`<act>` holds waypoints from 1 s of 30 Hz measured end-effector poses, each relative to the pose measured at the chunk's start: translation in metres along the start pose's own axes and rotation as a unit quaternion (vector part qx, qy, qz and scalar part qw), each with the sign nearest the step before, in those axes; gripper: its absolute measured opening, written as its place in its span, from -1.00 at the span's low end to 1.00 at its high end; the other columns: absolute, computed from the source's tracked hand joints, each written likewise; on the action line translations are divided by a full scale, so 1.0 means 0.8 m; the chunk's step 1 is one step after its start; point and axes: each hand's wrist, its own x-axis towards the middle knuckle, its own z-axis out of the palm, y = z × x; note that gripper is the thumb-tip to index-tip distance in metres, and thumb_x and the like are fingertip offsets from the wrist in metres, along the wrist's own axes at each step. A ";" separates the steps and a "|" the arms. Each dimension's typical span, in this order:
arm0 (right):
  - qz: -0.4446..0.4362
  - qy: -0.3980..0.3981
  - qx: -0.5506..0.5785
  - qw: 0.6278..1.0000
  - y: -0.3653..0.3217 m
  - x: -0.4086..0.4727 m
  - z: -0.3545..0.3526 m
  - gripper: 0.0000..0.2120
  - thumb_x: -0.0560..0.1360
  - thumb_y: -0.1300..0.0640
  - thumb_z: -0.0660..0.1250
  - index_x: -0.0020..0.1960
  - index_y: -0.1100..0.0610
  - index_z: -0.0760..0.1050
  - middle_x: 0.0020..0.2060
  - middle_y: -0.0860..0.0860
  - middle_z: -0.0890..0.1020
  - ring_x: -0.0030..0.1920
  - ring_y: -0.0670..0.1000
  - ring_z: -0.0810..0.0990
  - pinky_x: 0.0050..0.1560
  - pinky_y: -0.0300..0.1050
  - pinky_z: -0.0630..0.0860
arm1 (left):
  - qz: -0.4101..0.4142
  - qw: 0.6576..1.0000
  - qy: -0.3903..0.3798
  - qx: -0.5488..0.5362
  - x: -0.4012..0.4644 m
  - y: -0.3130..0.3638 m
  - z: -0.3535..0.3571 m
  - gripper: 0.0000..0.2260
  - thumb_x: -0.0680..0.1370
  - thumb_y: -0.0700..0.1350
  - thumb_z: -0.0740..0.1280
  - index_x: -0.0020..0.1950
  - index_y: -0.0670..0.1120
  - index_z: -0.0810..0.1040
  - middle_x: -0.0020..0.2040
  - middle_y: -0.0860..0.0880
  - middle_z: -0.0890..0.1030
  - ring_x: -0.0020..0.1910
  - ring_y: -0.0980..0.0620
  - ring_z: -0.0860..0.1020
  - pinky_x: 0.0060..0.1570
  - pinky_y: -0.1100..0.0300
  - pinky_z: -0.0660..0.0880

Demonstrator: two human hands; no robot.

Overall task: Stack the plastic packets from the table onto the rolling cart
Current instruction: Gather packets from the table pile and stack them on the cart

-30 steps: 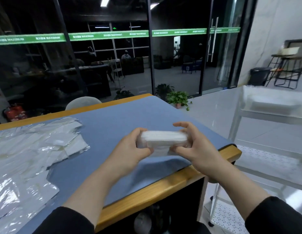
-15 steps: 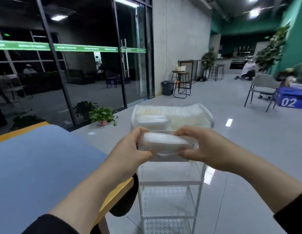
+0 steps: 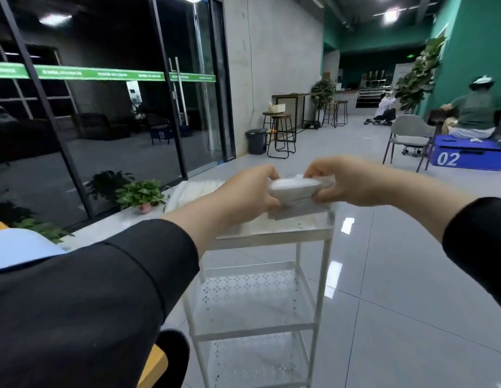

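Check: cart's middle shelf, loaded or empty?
Empty. The middle shelf of the rolling cart shows only its bare perforated surface; the packets are up over the top tray, gripped by both hands.

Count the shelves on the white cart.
3. The top shelf lies under the held packets, the middle shelf sits below it, and the bottom shelf is lowest, partly cut off.

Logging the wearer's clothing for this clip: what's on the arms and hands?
Both hands, left and right, are bare, with no gloves visible. Loose black long sleeves are pushed back from the wrists, leaving the forearms uncovered.
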 end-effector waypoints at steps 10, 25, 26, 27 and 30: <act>-0.008 -0.052 -0.070 0.996 0.012 0.053 0.046 -0.63 0.50 0.04 0.45 0.28 -0.07 0.50 0.09 -0.08 0.58 0.04 0.03 0.53 -0.01 -0.08 0.38 | 0.001 0.994 -0.056 0.090 0.041 -0.044 0.015 -0.63 0.53 -0.05 0.45 0.29 0.09 0.46 0.18 0.03 0.54 -0.02 -0.02 0.54 -0.16 0.14 0.53; -0.084 -0.058 -0.149 0.984 0.038 0.046 0.070 -0.34 0.49 -0.36 0.25 0.53 -0.19 0.25 0.51 -0.15 0.29 0.48 -0.03 0.24 0.50 0.08 0.15 | 0.071 0.953 -0.056 0.288 0.027 -0.045 0.037 -0.82 0.59 0.03 0.20 0.15 0.07 0.47 0.15 0.00 0.50 0.16 -0.10 0.46 0.19 -0.09 0.33; -0.085 -0.056 -0.146 0.984 0.039 0.044 0.070 -0.34 0.50 -0.36 0.24 0.54 -0.18 0.24 0.51 -0.15 0.27 0.49 -0.03 0.22 0.50 0.07 0.14 | 0.070 0.955 -0.055 0.282 0.026 -0.045 0.037 -0.83 0.59 0.06 0.20 0.13 0.07 0.48 0.15 0.02 0.50 0.15 -0.09 0.46 0.20 -0.09 0.33; -0.087 -0.053 -0.145 0.984 0.040 0.042 0.070 -0.34 0.50 -0.36 0.23 0.55 -0.18 0.23 0.52 -0.16 0.27 0.49 -0.03 0.21 0.51 0.07 0.13 | 0.068 0.957 -0.056 0.276 0.024 -0.046 0.037 -0.82 0.60 0.10 0.21 0.12 0.08 0.48 0.16 0.03 0.51 0.15 -0.07 0.45 0.21 -0.08 0.33; -0.090 -0.052 -0.142 0.984 0.039 0.036 0.069 -0.31 0.48 -0.38 0.23 0.55 -0.18 0.22 0.52 -0.17 0.26 0.50 -0.04 0.19 0.51 0.04 0.11 | 0.069 0.961 -0.065 0.259 0.020 -0.047 0.037 -0.72 0.59 0.26 0.23 0.16 0.12 0.49 0.18 0.07 0.51 0.18 -0.04 0.45 0.22 -0.06 0.32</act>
